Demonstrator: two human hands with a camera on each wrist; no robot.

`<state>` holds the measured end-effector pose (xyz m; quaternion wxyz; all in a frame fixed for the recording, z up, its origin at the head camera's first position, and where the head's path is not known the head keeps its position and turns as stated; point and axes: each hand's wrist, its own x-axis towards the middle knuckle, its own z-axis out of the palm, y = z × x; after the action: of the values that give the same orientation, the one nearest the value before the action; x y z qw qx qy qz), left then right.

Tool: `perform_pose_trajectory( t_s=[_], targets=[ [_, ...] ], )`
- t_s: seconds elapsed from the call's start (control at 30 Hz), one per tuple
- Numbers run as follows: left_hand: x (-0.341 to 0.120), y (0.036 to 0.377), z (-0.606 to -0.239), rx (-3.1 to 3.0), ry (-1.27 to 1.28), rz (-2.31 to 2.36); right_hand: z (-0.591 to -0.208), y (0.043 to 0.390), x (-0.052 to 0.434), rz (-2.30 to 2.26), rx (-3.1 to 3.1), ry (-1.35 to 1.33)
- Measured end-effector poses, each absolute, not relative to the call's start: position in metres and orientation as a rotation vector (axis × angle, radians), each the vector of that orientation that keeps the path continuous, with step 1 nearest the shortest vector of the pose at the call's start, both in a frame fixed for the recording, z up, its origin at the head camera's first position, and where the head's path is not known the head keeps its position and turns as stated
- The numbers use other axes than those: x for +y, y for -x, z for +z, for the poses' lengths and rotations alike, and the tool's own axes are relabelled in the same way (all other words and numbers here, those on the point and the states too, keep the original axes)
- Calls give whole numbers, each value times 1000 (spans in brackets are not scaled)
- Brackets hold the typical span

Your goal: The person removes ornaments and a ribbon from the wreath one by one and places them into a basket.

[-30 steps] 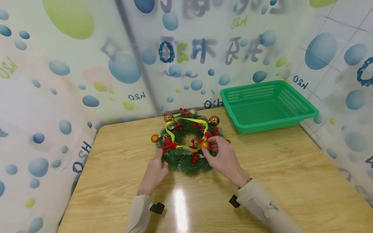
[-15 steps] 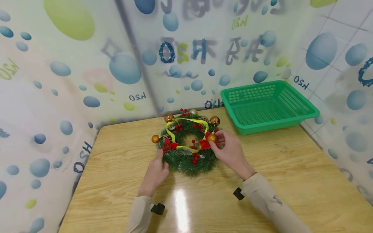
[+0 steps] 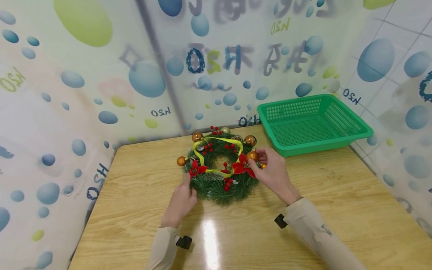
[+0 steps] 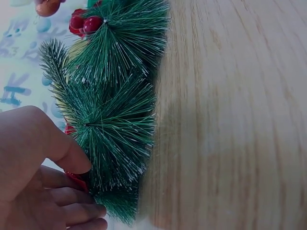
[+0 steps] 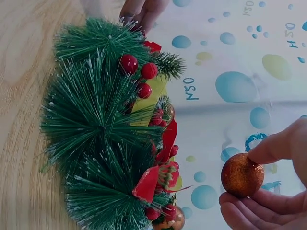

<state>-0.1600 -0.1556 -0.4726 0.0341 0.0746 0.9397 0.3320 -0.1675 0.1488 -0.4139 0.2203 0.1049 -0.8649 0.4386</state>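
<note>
A green Christmas wreath [image 3: 222,191] lies at the back of the table, decorated with red berries, poinsettias, baubles and a yellow ribbon [image 3: 218,139]. At its front left my left hand [image 3: 180,200] grips the edge by the red poinsettia [image 3: 197,169]; in the left wrist view, a red petal [image 4: 76,181] shows between thumb and fingers. My right hand [image 3: 274,173] pinches an orange glitter bauble [image 3: 252,155] over the wreath's right side, beside another poinsettia [image 3: 243,165]. The right wrist view shows this bauble [image 5: 242,175] between thumb and fingertips, apart from the needles.
A green plastic basket [image 3: 320,144] stands at the back right of the wooden table [image 3: 141,180], close to the wall. Behind the wreath rises a patterned wall sheet [image 3: 216,101]. Other baubles, such as a copper one [image 3: 250,140], stick out around the wreath's rim.
My right hand has moved to the right and slightly back with the orange bauble, uncovering the right poinsettia. My left hand keeps its place at the wreath's left edge.
</note>
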Motion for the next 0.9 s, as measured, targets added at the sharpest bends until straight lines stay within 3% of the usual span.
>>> perform_pose_trajectory(
  t_s=[0.9],
  targets=[
    [-157,158,-474,2891,-242,1064,-404,199,201,1054,-2346,-173]
  ],
)
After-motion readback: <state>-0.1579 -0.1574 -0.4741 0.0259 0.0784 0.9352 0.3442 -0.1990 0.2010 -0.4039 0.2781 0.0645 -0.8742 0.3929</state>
